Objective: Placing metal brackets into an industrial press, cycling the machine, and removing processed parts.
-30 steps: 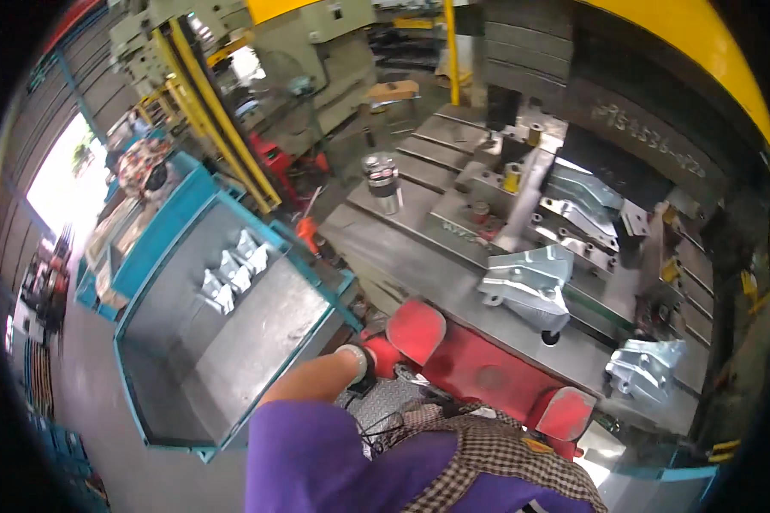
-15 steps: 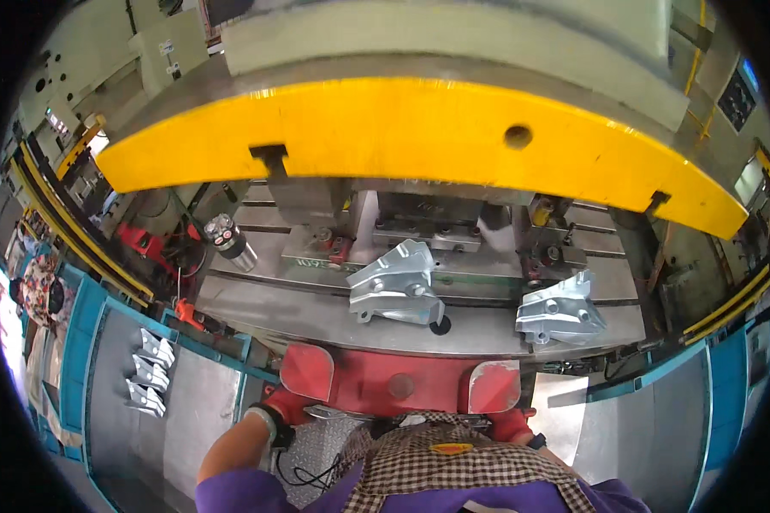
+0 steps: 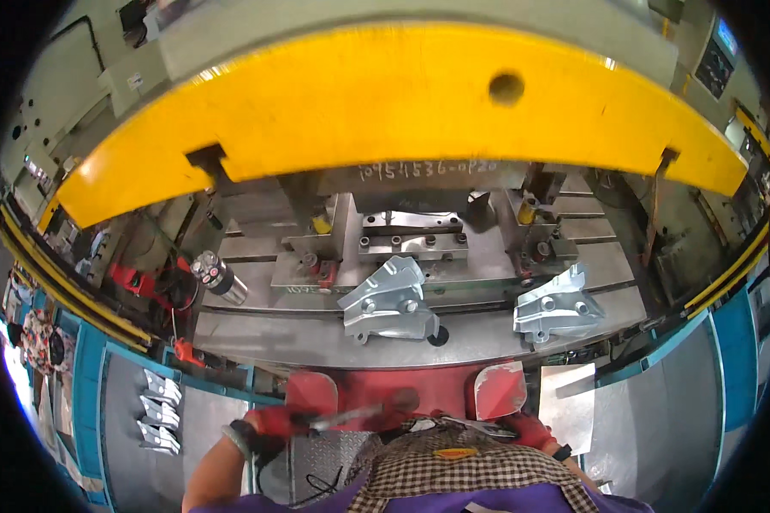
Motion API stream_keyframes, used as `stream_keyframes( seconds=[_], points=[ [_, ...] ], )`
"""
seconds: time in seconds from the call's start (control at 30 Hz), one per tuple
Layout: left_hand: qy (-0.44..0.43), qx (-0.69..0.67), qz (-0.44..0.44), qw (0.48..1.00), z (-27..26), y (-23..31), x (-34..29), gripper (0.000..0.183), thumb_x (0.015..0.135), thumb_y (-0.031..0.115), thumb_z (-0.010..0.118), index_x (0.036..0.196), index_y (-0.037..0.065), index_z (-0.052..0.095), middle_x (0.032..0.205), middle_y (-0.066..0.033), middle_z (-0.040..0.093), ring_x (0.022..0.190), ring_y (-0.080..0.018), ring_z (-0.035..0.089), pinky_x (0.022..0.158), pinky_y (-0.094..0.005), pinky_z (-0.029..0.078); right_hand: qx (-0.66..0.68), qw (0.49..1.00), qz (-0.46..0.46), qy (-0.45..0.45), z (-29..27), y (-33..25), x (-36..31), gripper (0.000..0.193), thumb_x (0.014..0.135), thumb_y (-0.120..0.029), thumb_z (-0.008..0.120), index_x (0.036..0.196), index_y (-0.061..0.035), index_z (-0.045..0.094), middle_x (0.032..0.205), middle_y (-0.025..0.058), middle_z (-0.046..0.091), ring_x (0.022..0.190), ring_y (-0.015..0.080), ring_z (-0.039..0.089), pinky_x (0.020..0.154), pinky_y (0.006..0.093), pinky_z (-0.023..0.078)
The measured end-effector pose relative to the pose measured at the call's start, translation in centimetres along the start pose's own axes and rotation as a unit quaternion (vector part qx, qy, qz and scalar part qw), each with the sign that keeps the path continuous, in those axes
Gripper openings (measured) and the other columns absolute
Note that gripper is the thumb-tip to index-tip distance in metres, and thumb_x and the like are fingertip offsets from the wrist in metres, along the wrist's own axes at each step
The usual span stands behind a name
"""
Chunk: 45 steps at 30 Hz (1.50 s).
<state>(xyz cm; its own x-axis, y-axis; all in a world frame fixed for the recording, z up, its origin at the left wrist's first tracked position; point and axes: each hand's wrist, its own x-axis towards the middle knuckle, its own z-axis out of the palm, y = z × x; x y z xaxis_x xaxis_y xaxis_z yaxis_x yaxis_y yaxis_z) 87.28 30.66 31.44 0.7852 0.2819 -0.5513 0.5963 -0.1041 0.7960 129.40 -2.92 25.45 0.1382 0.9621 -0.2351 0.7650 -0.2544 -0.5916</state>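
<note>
My left hand [image 3: 274, 422], in a red and dark glove, is beside the left end of a red control console [image 3: 368, 389]. A thin grey metal strip [image 3: 346, 417] reaches right from its closed fingers, blurred and tilted up over the console's near edge. My right hand [image 3: 526, 429], also red-gloved, is low at the console's right end, below a worn red guard [image 3: 500, 390]; its fingers are mostly hidden. Beyond the console, one bent silver bracket [image 3: 391, 306] lies left of centre on the press bed, and another silver bracket [image 3: 559, 308] lies to its right.
A yellow press ram [image 3: 385, 103] spans above the lower die [image 3: 412, 246]. A steel tumbler [image 3: 220, 278] stands at the bed's left. Several silver brackets [image 3: 160, 412] lie on the left blue-edged table [image 3: 205, 436]. Another metal table [image 3: 650, 436] is at right.
The ram has risen, uncovering more of the lower die. My left hand has drawn down and back from the console's left guard, and the grey strip has tilted. My right hand has shifted slightly.
</note>
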Motion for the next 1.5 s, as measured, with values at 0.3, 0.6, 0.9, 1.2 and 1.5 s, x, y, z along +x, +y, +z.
stream_keyframes(
  seconds=[0.3, 0.6, 0.9, 1.2, 1.5],
  points=[
    [0.251, 0.021, 0.269, 0.93, -16.3, 9.7, 22.6, 0.033, 0.093, 0.016, 0.05, 0.124, 0.005, 0.053, 0.096, -0.003, 0.065, 0.078, -0.0112, 0.06, 0.066, -0.0229, 0.048, 0.422, 0.898, 0.106, 0.061, -0.2, -3.2, 0.5, 0.038, 0.087, -0.01, 0.052, 0.124, -0.0048, 0.05, 0.103, 0.0038, 0.059, 0.093, 0.0128, 0.055, 0.082, 0.0277, 0.045],
    [0.131, -0.041, 0.277, 0.951, -16.1, 15.3, 28.0, 0.031, 0.094, 0.02, 0.049, 0.122, 0.006, 0.056, 0.089, -0.0001, 0.063, 0.072, -0.0075, 0.054, 0.062, -0.021, 0.043, 0.566, 0.745, 0.162, 0.314, -0.9, -0.2, -1.3, 0.043, 0.097, -0.036, 0.048, 0.126, -0.0033, 0.047, 0.068, 0.0004, 0.052, 0.054, 0.009, 0.049, 0.051, 0.0236, 0.041],
    [0.141, -0.159, 0.122, 0.97, -8.9, 15.7, 13.6, 0.034, 0.095, 0.031, 0.05, 0.115, 0.006, 0.059, 0.073, 0.0022, 0.055, 0.06, -0.0065, 0.049, 0.052, -0.0213, 0.039, 0.531, 0.785, 0.209, 0.241, -9.9, 3.3, -1.6, 0.044, 0.096, -0.048, 0.041, 0.103, -0.0082, 0.06, 0.062, -0.0018, 0.05, 0.05, 0.0081, 0.047, 0.045, 0.0225, 0.038],
    [0.119, -0.124, 0.095, 0.98, -1.3, 4.1, 6.1, 0.033, 0.094, 0.033, 0.052, 0.112, 0.006, 0.06, 0.084, 0.0005, 0.058, 0.069, -0.0076, 0.052, 0.057, -0.0243, 0.044, 0.524, 0.808, 0.09, 0.253, -9.0, 0.6, 3.8, 0.041, 0.1, -0.039, 0.036, 0.108, -0.0045, 0.056, 0.069, 0.0021, 0.053, 0.054, 0.0099, 0.049, 0.045, 0.024, 0.041],
    [0.04, -0.308, 0.083, 0.947, 0.3, 3.3, 7.2, 0.035, 0.095, 0.028, 0.051, 0.118, 0.003, 0.058, 0.088, -0.002, 0.063, 0.071, -0.009, 0.055, 0.063, -0.0246, 0.046, 0.679, 0.707, 0.099, 0.172, -9.6, -5.4, 27.6, 0.029, 0.095, -0.047, 0.047, 0.096, -0.02, 0.06, 0.069, -0.0058, 0.052, 0.059, 0.0046, 0.043, 0.052, 0.0231, 0.033]
  ],
)
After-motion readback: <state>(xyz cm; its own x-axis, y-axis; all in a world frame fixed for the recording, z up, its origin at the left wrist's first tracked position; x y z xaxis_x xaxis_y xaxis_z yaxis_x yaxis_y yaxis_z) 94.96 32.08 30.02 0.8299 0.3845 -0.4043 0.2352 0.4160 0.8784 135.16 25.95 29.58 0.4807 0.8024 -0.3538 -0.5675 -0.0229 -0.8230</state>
